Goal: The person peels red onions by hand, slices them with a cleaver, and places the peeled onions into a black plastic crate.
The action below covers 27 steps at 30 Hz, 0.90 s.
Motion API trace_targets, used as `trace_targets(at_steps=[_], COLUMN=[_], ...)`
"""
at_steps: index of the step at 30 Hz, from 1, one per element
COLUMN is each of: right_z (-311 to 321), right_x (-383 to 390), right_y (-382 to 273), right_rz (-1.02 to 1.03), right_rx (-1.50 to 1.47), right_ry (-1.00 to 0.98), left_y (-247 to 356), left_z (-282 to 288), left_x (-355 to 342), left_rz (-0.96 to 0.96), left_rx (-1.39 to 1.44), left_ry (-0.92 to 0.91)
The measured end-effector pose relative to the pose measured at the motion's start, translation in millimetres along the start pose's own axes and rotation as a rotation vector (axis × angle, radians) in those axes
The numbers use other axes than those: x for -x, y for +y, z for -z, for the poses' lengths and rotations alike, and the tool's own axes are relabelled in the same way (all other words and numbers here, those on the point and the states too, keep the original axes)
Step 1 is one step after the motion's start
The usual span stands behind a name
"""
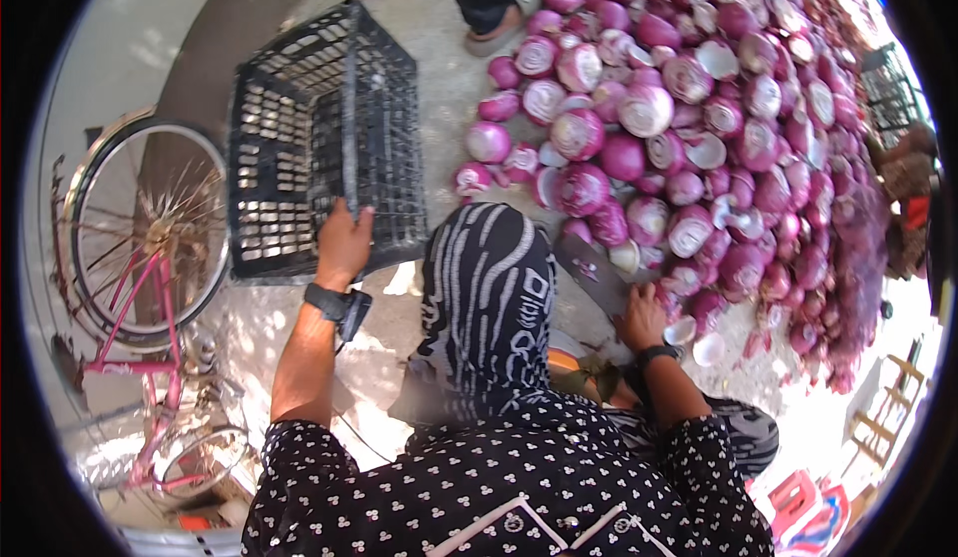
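Observation:
My left hand is closed on the rim of a black slatted plastic crate to the left of my leg, which is bent and covered in patterned cloth. My right hand rests with bent, slightly parted fingers at the near end of a dark flat object, whose kind I cannot make out. Just beyond it lies a large heap of red onions, many with cut pale faces, and loose pale peelings are beside my right hand.
A pink bicycle is at the left beside the crate. Another person's trousered leg and sandalled foot stand beyond the crate. At the right are a second crate, a wooden ladder-like frame and a red plastic object.

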State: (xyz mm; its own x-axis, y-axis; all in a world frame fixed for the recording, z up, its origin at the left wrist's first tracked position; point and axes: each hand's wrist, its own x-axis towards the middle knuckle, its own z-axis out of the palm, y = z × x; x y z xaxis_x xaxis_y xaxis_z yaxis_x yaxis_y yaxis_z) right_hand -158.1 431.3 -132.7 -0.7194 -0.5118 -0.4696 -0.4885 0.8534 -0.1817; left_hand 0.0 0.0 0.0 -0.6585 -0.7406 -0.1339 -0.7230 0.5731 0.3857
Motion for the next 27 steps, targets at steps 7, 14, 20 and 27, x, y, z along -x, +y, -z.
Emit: trace_targets(at_steps=[7,14,20,27], right_z=[-15.8,-15.5,-17.0,76.4], right_x=[-5.2,-35.6,-32.5,-19.4], right_y=[12.9,15.0,16.7,-14.4], right_rz=[-0.057,-0.088,0.123,0.036], right_rx=[-0.323,-0.158,-0.034,-0.363], right_ry=[0.234,0.09,0.099,0.128], left_y=[-13.2,-15.3,-8.2,-24.8], left_z=[0.9,2.6,-1.8,4.2], left_x=[0.2,-4.8,-10.0,-11.8], left_rz=[-0.053,-0.005,-0.002,0.011], left_rx=[0.035,0.01,-0.02,0.092], left_ry=[0.083,0.057,0.037,-0.056])
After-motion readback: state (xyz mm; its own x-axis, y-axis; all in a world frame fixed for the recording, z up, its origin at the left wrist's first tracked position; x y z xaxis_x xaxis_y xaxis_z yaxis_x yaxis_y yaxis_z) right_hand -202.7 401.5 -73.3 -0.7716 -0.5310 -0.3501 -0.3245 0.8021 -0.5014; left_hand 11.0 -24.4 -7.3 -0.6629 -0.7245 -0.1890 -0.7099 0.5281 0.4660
